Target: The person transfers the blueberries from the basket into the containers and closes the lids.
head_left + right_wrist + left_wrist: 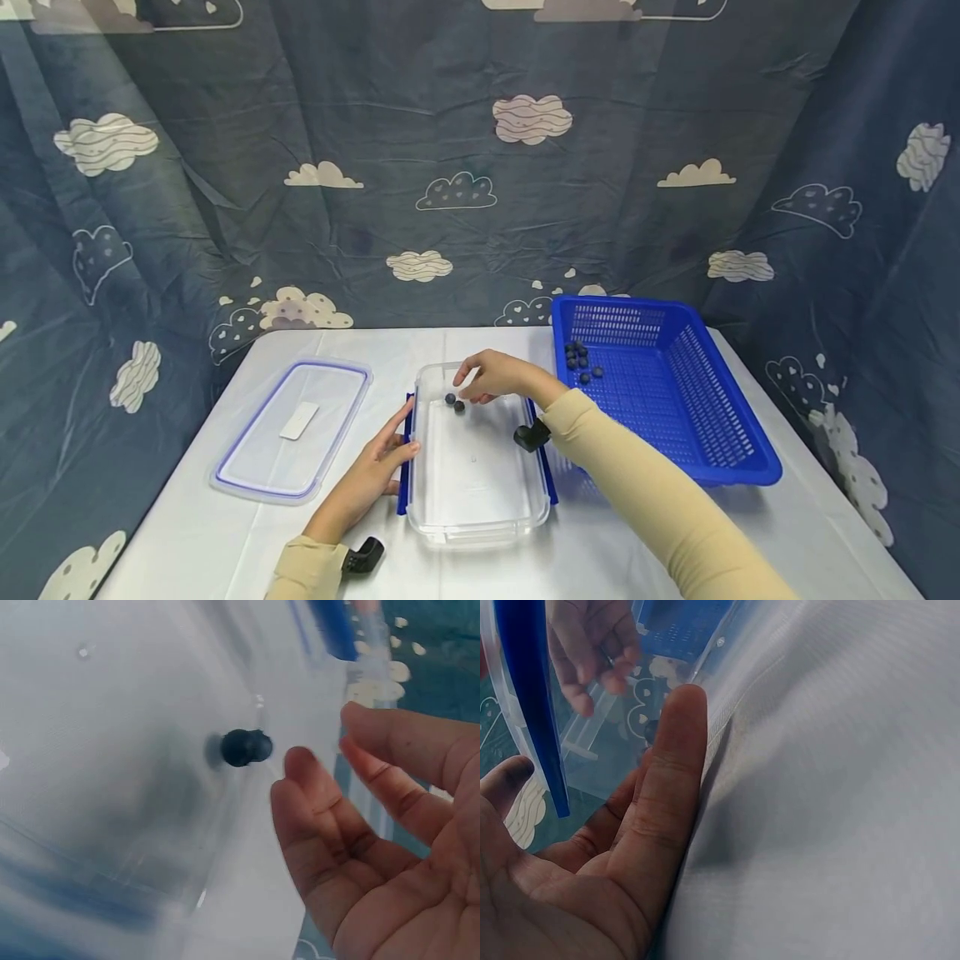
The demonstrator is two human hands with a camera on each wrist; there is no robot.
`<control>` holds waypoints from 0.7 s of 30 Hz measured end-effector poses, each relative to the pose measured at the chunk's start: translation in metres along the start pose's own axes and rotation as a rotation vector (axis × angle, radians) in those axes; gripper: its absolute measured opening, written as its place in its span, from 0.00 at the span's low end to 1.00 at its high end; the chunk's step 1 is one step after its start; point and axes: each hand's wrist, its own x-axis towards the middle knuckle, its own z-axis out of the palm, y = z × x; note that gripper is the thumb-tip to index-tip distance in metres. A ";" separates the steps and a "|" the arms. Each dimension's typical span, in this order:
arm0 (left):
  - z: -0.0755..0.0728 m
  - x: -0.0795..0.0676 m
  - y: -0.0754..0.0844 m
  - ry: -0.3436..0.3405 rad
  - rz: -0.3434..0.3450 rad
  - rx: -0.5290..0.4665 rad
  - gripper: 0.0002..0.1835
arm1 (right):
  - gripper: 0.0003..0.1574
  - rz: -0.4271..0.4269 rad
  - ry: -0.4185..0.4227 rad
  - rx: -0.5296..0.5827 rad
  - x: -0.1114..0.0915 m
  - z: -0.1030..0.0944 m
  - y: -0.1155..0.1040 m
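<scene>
A clear plastic food container with blue side latches stands on the table. Two blueberries lie inside near its far end; the right wrist view shows them almost overlapping. My left hand rests against the container's left side, around the blue latch, with a long finger held straight. Over the far end of the container hovers my right hand. Its fingers are loosely bent beside the blueberries, apart from them, and I see nothing between them.
To the right stands a blue perforated basket, with several blueberries in its far left corner. A clear lid with a blue seal and a white label lies at the left. Dark cloud-patterned cloth encloses the white table.
</scene>
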 end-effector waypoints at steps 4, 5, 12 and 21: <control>-0.001 0.000 -0.001 -0.002 0.001 -0.003 0.40 | 0.17 -0.047 0.006 0.076 -0.004 -0.012 0.001; -0.001 0.000 -0.001 -0.003 0.002 -0.003 0.40 | 0.18 -0.058 0.007 0.096 -0.005 -0.015 0.002; -0.002 -0.001 -0.003 -0.003 0.010 0.003 0.40 | 0.21 -0.113 0.048 0.223 -0.015 -0.039 0.007; -0.001 -0.001 -0.002 -0.015 0.014 0.004 0.40 | 0.24 -0.168 0.215 0.293 -0.031 -0.073 0.028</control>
